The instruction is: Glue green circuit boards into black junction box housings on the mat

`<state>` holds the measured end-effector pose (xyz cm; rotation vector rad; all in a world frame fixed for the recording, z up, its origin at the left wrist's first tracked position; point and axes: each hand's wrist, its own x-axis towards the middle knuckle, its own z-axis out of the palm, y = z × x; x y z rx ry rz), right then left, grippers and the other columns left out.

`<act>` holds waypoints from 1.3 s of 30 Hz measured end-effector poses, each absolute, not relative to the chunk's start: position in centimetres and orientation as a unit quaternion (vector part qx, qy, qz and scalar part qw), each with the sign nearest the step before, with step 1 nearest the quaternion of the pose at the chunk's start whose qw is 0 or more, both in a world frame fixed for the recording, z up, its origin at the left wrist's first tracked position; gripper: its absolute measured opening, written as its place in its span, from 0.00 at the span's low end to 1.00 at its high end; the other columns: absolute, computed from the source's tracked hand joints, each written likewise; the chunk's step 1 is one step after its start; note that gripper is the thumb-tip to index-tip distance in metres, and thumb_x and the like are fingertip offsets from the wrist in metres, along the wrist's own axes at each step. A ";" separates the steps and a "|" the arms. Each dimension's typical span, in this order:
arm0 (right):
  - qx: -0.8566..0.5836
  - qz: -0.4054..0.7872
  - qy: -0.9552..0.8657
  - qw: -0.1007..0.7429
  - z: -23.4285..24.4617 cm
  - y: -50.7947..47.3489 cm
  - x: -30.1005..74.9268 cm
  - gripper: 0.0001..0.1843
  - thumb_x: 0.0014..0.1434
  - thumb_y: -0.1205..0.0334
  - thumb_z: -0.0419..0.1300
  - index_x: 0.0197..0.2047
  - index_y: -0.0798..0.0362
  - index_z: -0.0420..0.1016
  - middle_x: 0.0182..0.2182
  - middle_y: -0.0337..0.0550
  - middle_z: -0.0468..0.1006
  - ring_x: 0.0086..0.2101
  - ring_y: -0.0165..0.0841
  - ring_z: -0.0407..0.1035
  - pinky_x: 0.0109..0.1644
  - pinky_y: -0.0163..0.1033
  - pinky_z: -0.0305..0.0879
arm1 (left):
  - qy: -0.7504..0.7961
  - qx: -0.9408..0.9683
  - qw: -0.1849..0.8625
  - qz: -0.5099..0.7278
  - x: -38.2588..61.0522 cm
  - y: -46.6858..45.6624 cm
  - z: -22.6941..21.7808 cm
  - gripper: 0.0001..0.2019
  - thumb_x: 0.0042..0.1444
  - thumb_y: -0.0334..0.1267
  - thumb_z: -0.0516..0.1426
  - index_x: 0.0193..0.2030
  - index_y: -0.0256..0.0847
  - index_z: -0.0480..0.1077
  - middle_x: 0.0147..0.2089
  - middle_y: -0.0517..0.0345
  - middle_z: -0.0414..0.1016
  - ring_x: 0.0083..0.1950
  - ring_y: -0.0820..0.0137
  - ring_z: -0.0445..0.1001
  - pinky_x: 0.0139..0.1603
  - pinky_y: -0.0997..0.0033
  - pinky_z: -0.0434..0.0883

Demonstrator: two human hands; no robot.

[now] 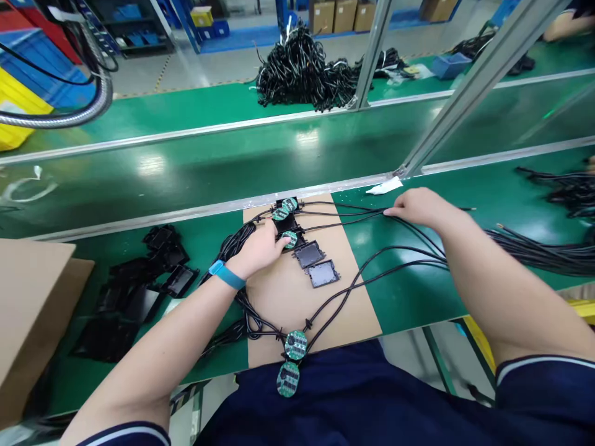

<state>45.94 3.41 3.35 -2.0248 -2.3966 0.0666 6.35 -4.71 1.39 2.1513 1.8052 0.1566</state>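
My left hand (263, 249), with a teal band at the wrist, is at the round green circuit boards at the top of the cardboard sheet. Its thumb touches the edge of one circuit board (289, 240), and the index finger reaches toward another board (280, 214). Black plastic cases lie partly hidden under these boards. Farther right, my right hand (416, 207) pinches black cables (367, 214) that run from the boards. Two open cases, one dark (309, 254) and one paler (323, 274), lie below the left hand. Two more wired boards (296, 345) hang at the sheet's front edge.
A cardboard sheet (279, 303) covers part of the green bench. Loose black cases (179, 280) and a carton (32, 310) are at the left. Cable bundles (539, 251) lie at the right. Behind a metal frame (465, 105) sits a big cable heap (302, 68).
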 end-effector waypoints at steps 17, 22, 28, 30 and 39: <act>-0.301 0.145 -0.920 0.205 -2.1 -12.3 30.1 0.20 0.70 0.56 0.55 0.59 0.58 0.71 0.59 0.61 0.69 0.54 0.47 0.65 0.57 0.53 0.65 | 0.629 0.746 0.032 0.217 7.0 -9.2 1.7 0.14 0.66 0.45 0.55 0.37 0.37 0.71 0.39 0.45 0.76 0.44 0.59 0.72 0.48 0.60 0.66; -0.376 0.159 -0.904 0.126 -0.3 -14.2 35.1 0.21 0.64 0.43 0.61 0.46 0.55 0.75 0.43 0.53 0.77 0.46 0.44 0.67 0.50 0.49 0.59 | 0.431 0.828 0.317 0.169 6.1 -17.4 3.7 0.14 0.63 0.50 0.59 0.37 0.39 0.74 0.35 0.53 0.76 0.40 0.66 0.74 0.45 0.66 0.69; -0.358 0.139 -0.919 0.086 -1.3 -14.8 37.1 0.18 0.67 0.47 0.60 0.35 0.54 0.73 0.34 0.48 0.75 0.40 0.40 0.66 0.47 0.45 0.55 | 0.393 0.838 0.363 0.108 6.3 -22.1 0.1 0.10 0.59 0.44 0.64 0.36 0.40 0.72 0.34 0.57 0.74 0.42 0.65 0.72 0.48 0.64 0.69; -0.338 0.151 -0.925 0.089 -1.3 -14.7 36.9 0.18 0.68 0.49 0.59 0.34 0.55 0.72 0.32 0.47 0.75 0.38 0.39 0.67 0.46 0.43 0.56 | 0.408 0.837 0.344 0.118 6.4 -22.4 -0.5 0.12 0.60 0.44 0.63 0.31 0.40 0.69 0.32 0.57 0.72 0.40 0.65 0.71 0.46 0.64 0.69; -0.457 0.129 -0.876 0.081 3.0 -10.0 37.6 0.17 0.71 0.51 0.53 0.42 0.52 0.80 0.36 0.46 0.79 0.38 0.37 0.72 0.38 0.38 0.58 | 0.515 0.784 0.306 0.161 5.8 -15.9 4.4 0.20 0.65 0.48 0.57 0.61 0.44 0.70 0.55 0.48 0.77 0.56 0.58 0.75 0.60 0.58 0.70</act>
